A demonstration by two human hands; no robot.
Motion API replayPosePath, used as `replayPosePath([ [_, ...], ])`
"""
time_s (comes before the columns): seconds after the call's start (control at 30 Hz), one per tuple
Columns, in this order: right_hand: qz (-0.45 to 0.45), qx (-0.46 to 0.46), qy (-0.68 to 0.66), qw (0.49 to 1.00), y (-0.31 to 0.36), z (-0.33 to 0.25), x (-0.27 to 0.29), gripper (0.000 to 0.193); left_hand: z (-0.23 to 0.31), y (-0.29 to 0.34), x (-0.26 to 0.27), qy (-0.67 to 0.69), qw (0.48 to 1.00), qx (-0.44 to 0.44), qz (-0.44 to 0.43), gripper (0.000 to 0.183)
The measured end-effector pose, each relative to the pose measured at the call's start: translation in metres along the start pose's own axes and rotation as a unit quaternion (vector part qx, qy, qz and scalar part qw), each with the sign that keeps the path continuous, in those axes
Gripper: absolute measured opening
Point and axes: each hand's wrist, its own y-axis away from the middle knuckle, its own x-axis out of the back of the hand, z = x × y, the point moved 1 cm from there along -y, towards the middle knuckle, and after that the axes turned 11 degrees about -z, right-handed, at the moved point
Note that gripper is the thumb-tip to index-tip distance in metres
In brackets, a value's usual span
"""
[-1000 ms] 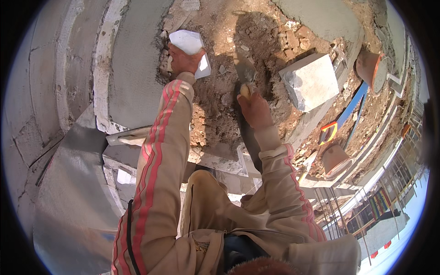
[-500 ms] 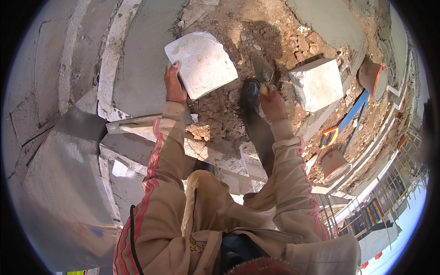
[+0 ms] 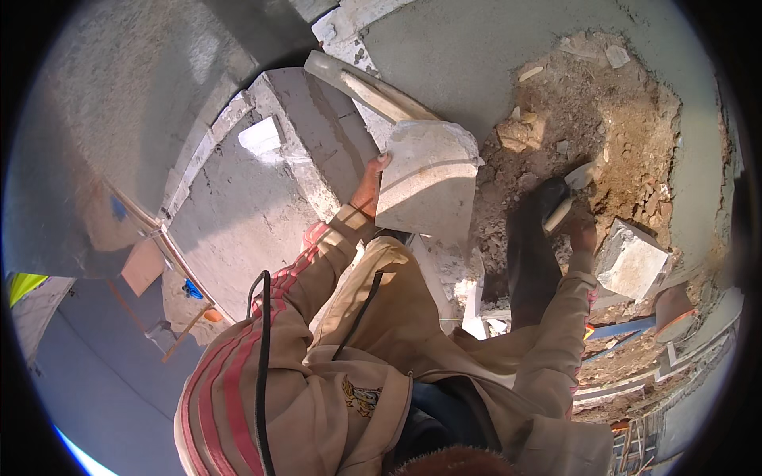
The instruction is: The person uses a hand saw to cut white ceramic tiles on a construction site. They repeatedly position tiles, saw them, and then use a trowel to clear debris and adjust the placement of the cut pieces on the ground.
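Note:
My left hand grips the left edge of a pale, broken concrete block and holds it up above the wall courses. My right hand is closed around the wooden handle of a small hammer, whose head points at the brown rubble heap. Both sleeves are beige with red stripes.
A second pale block lies just right of my right hand. Grey block courses and a smooth grey slab lie behind. Scaffold parts and a blue bar sit at lower right; a drop opens at left.
The view has swung left and tilted. My left hand has lifted the broken block nearer and to the left. My right hand with the hammer has moved right, closer to the second block.

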Motion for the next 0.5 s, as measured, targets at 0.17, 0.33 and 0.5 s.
replayPosePath([
  [0.17, 0.029, 0.17, 0.249, 0.953, -0.019, -0.035, 0.028, 0.034, -0.022, 0.055, 0.111, 0.06, 0.996, -0.036, 0.047, 0.07],
  [0.33, -0.021, 0.152, -0.005, 0.988, 0.061, -0.237, 0.01, 0.042, -0.041, 0.102, 0.207, 0.09, 0.973, -0.138, 0.161, 0.062],
  [0.5, 0.003, 0.273, 0.064, 0.96, 0.094, -0.275, -0.054, 0.035, -0.045, 0.12, 0.274, 0.16, 0.954, -0.197, 0.159, 0.06],
])
